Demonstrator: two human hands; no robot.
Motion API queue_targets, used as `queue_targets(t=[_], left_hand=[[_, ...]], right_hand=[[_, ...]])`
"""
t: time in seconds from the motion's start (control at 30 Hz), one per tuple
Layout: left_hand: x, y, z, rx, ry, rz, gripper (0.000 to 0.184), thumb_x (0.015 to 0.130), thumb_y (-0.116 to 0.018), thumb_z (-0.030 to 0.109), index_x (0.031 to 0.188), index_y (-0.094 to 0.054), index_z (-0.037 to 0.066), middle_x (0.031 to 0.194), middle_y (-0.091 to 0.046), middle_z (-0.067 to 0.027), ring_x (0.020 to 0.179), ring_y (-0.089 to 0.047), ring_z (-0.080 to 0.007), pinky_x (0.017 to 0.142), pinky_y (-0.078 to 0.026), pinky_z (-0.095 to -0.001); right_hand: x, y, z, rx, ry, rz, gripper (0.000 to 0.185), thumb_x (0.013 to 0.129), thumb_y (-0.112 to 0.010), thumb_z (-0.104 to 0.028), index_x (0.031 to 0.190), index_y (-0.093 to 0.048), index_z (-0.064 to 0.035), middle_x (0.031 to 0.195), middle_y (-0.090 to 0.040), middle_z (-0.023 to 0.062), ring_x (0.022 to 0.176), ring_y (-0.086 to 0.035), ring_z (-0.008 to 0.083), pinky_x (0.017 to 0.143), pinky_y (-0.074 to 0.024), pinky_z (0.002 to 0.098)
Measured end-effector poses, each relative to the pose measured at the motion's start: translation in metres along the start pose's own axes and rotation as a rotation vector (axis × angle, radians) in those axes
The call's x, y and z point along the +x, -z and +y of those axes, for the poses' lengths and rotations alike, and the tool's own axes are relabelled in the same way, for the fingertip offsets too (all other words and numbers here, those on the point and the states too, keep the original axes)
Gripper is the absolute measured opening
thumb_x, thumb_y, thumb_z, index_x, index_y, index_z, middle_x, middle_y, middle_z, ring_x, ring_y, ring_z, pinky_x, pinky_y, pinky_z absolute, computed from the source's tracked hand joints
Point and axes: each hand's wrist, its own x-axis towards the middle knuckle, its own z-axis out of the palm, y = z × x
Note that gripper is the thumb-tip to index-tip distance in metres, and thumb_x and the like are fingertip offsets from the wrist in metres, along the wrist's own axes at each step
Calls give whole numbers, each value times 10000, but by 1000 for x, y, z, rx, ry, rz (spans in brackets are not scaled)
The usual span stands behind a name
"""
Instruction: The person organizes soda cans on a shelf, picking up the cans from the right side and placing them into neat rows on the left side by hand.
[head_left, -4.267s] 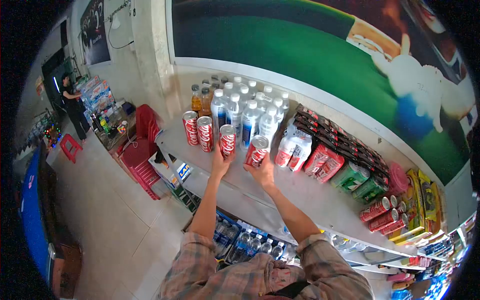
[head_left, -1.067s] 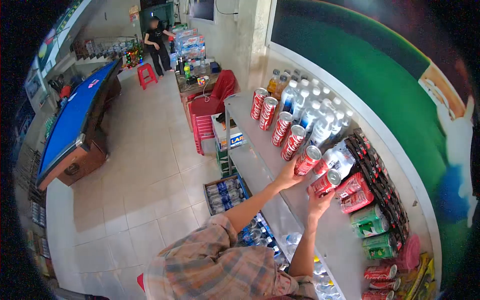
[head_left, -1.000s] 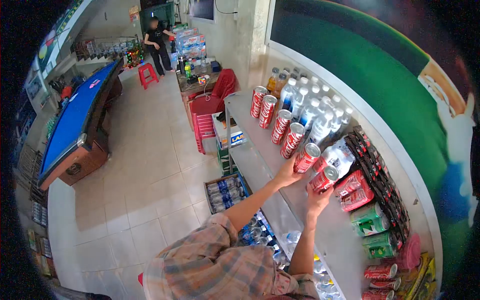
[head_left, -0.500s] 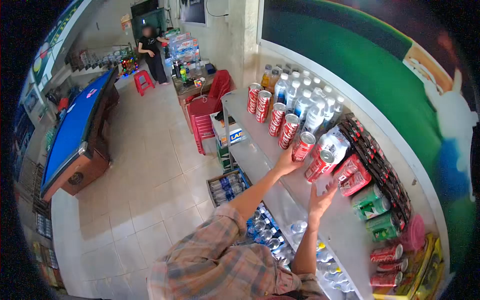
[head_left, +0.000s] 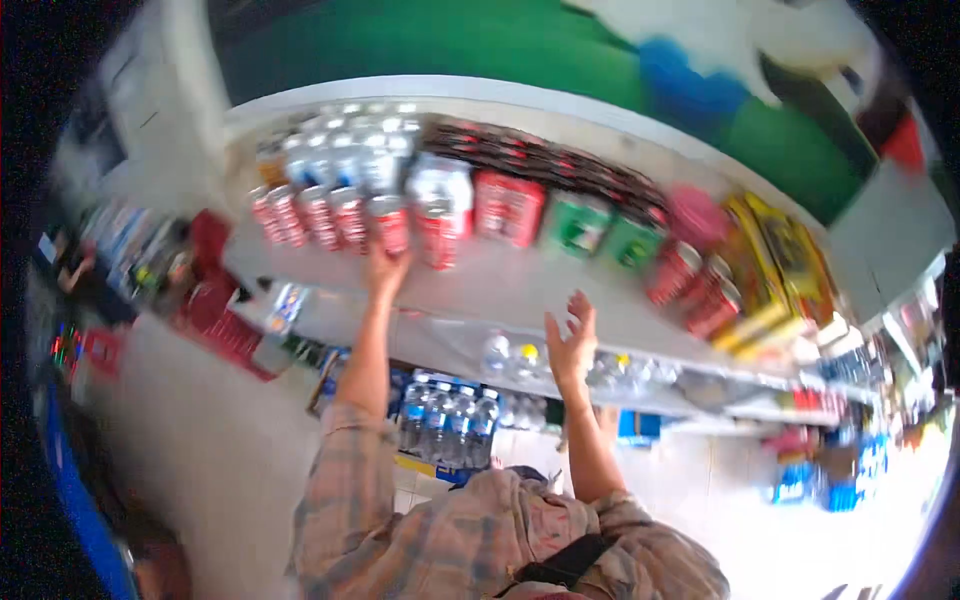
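Note:
My left hand (head_left: 386, 268) is wrapped round the lower part of a red can (head_left: 390, 224) at the shelf's front. Left of it, several red cans (head_left: 317, 217) stand in a row before the clear bottles (head_left: 345, 150). Just to the right, another red can (head_left: 438, 238) stands by itself in front of wrapped white-topped bottles (head_left: 441, 185). My right hand (head_left: 573, 340) is over the shelf's front edge, its fingers apart and nothing in it. More red cans (head_left: 692, 287) are at the right, beside yellow packages (head_left: 762, 270). The view is blurred by motion.
Wrapped red cans (head_left: 508, 208) and green cans (head_left: 577, 225) sit along the shelf (head_left: 500, 285), under black packets (head_left: 540, 160). Lower shelves hold bottles (head_left: 437, 418). Red chairs (head_left: 215, 310) stand at the left, and a person (head_left: 72, 268) is at the far left edge.
The view has swung to the right. My right hand has moved away from the lone can towards the right, still empty. My left hand stays on its can.

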Motion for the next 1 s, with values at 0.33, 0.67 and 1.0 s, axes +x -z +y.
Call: queue_targets(t=[0.33,0.67,1.0], left_hand=[[-75,16,48,83,-61,242,695,751,-687,337,1253,-374,-29,1194,-492,-199,1106,-473,-331,947,-352,-389],[-152,-136,255,-435,86,-516,436,772,-681,169,1142,-505,20,1128,-555,-86,1044,-528,-167,839,-447,-294],[-161,-300,313,-407,13,-451,863,656,-776,272,1320,-273,49,1265,-439,-171,1165,-440,-295,971,-358,-371]], right_hand=[[29,137,39,-164,40,480,489,751,-663,-71,1193,-456,-42,1167,-502,124,1040,-506,230,834,-454,363],[93,219,116,-178,7,417,693,714,-714,-133,1282,-340,-2,1215,-462,198,1143,-433,333,976,-330,384],[108,241,145,-197,40,160,772,682,-739,-174,1297,-308,5,1242,-441,211,1125,-463,314,950,-367,372]])
